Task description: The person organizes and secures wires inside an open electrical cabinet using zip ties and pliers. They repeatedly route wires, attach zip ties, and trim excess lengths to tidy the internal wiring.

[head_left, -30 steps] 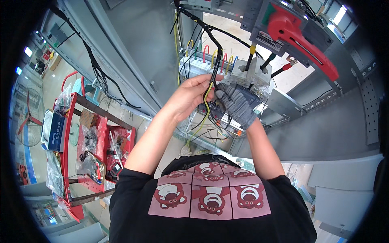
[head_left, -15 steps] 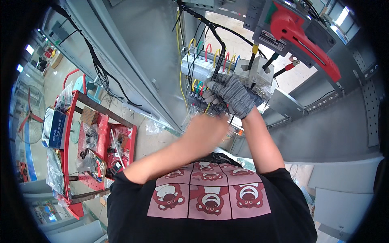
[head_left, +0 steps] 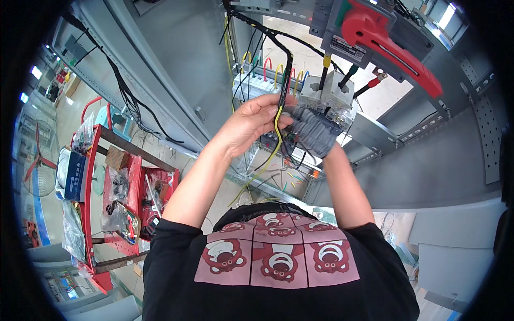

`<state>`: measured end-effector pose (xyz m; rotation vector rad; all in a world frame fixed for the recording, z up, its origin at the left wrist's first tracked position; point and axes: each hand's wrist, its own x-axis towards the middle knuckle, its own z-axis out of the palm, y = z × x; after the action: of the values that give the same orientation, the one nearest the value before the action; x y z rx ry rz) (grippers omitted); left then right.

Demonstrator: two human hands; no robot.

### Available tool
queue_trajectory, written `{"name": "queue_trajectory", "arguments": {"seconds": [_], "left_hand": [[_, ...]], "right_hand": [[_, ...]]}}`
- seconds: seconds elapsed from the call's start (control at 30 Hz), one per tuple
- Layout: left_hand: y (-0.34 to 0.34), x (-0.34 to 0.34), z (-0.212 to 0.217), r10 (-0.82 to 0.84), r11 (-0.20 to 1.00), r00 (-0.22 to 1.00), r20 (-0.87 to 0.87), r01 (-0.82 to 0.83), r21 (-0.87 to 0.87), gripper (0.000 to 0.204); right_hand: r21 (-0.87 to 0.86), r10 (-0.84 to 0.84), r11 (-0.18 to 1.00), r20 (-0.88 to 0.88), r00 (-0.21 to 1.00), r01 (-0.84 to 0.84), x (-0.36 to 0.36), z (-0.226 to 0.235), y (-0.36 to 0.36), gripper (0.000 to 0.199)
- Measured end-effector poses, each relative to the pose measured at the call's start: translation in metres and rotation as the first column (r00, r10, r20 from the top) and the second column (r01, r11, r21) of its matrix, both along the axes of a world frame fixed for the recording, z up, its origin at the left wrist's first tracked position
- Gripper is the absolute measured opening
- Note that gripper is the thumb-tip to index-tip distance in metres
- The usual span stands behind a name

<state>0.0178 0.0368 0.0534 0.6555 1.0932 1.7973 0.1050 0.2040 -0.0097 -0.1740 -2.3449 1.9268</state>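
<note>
A black wire bundle (head_left: 289, 67) hangs down inside a grey metal cabinet. My bare left hand (head_left: 251, 122) is closed at its lower part, thumb and fingers pinching it from the left. My right hand (head_left: 315, 131), in a grey knitted glove, is closed round the same bundle from the right; its fingertips are partly hidden and slightly blurred. Out of the bundle between my hands runs a yellow-green wire (head_left: 277, 136), curving down toward me. Several thin black wires hang below. Behind my hands sits a row of white breakers (head_left: 251, 85) with coloured wire loops.
A switch with a red handle (head_left: 388, 45) juts out at the upper right, above clear-covered grey terminal blocks (head_left: 338, 93). The cabinet's side panel (head_left: 166, 59) rises on the left. Beyond it stands a red tool cart (head_left: 119, 243) loaded with bags and tools. A fan (head_left: 40, 155) is at far left.
My left hand, blurred and lower before, has moved up to the bundle and pinches it. The yellow-green wire now shows in full below my hands. The view has shifted slightly.
</note>
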Motion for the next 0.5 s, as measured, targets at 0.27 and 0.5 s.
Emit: {"name": "queue_trajectory", "arguments": {"seconds": [0.27, 0.5], "left_hand": [[0.000, 0.011, 0.001, -0.284, 0.727, -0.260, -0.923, -0.686, -0.030, 0.026], [-0.022, 0.049, 0.009, -0.064, 0.914, 0.098, -0.993, -0.393, -0.097, 0.017]], "right_hand": [[-0.105, -0.133, 0.985, 0.065, 0.989, 0.139, -0.009, 0.037, -0.025, 0.023], [-0.033, -0.014, 0.999, 0.056, 0.998, 0.015, -0.005, 0.056, -0.027, 0.021]]}}
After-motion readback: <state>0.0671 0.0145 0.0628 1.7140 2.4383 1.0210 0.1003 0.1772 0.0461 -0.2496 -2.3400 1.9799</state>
